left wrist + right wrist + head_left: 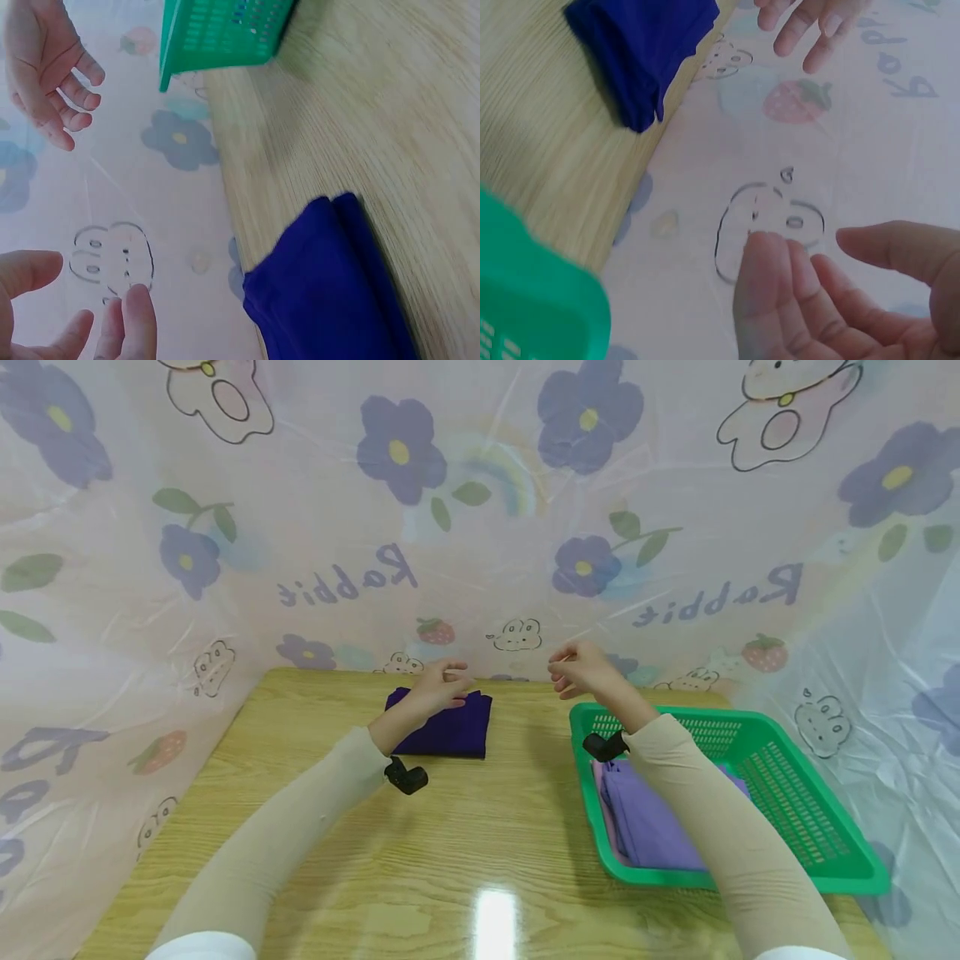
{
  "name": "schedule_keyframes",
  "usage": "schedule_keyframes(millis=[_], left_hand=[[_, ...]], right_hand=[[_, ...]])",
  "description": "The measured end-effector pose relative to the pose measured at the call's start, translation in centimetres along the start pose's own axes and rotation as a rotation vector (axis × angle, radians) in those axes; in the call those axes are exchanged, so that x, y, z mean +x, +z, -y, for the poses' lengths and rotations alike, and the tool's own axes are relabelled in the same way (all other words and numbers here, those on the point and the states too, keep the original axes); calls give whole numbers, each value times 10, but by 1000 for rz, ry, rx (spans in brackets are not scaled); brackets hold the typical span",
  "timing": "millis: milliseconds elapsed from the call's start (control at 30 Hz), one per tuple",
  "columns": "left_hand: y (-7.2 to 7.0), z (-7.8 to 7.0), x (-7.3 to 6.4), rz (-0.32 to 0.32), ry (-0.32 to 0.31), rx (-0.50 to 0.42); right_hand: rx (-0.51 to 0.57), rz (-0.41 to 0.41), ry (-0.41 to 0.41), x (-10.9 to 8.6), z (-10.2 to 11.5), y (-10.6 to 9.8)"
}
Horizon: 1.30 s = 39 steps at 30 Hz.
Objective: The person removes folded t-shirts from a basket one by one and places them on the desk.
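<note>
A folded dark blue-purple cloth (457, 731) lies flat near the back edge of the table. Above it in the head view is my left hand (441, 685), raised with loosely bent fingers and holding nothing. My right hand (585, 670) hovers to the right, over the near-left corner area of the green basket's far rim, its fingers loosely bent and without any object. The left wrist view shows a gap between thumb and fingers, with the cloth (322, 292) lower down. In the right wrist view the right thumb and fingers (810, 300) are likewise apart.
At the right of the table stands a green plastic basket (832, 777) with perforated walls. Folded lilac cloth (652, 827) and a pink piece lie inside it. A printed curtain (480, 552) with flowers and rabbits hangs behind the wooden table (420, 868).
</note>
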<state>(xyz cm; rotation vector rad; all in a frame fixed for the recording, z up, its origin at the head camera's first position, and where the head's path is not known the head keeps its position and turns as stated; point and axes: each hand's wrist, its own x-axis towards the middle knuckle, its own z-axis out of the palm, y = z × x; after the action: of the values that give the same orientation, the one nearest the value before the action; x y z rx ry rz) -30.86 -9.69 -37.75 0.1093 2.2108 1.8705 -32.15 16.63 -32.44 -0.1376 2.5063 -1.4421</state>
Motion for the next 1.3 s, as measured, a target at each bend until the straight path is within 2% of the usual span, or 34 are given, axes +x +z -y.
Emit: schedule_keyframes(millis=[467,667,867,1033,1300], left_hand=[[38,-20,-9,149,-5,-113],[59,-26,-12,202,-48,-189],[76,-32,-18,235,-71,-227],[89,-35,-24,290,-79,-243],[111,-39,-27,401,-69,-212]], right_hand=[[-49,-29,-29,-32,-16,-47],[-65,-29,-20,-43,-27,-64],[-88,-24,-3,-52,-35,-78],[-82,-14,9,-60,-41,-88],[-87,-25,54,-73,-54,-105]])
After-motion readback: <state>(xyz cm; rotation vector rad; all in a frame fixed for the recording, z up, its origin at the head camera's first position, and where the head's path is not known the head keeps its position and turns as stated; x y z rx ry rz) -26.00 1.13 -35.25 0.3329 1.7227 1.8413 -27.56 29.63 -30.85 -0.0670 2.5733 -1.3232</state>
